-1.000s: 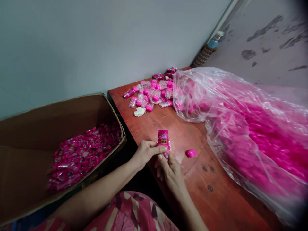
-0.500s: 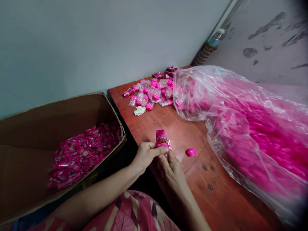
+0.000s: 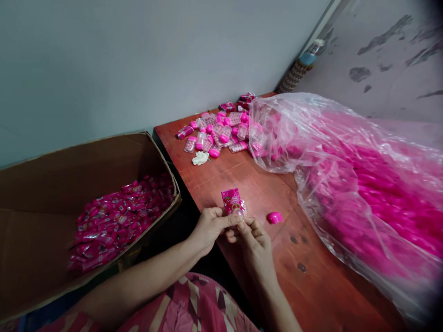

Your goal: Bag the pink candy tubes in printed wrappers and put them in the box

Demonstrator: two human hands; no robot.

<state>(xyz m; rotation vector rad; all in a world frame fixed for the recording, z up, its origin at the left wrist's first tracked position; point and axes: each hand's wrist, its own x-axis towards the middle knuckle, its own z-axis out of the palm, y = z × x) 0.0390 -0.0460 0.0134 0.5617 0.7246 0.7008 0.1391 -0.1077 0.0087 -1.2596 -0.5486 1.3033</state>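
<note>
My left hand (image 3: 210, 229) pinches a pink printed candy wrapper (image 3: 231, 199) between thumb and fingers, above the near edge of the table. At the wrapper's lower end, the fingers of my right hand (image 3: 256, 244) are closed on it, their tips meeting my left thumb. A shiny clear edge shows at the wrapper's right side; what is inside is mostly hidden by my fingers. Just right of my hands, a loose pink cap (image 3: 275, 217) lies on the red-brown table (image 3: 221, 177).
Clear candy boxes (image 3: 224, 131) with pink caps lie heaped at the back. A crumpled white scrap (image 3: 200, 158) sits before them. A big plastic bag (image 3: 346, 184) of pink pieces covers the right. At left, a cardboard box (image 3: 79, 161) holds many pink packets (image 3: 117, 216).
The wrapper has tilted, so more of its printed face shows. My right hand has shifted slightly right, and its fingers have curled in closer at the lower end.
</note>
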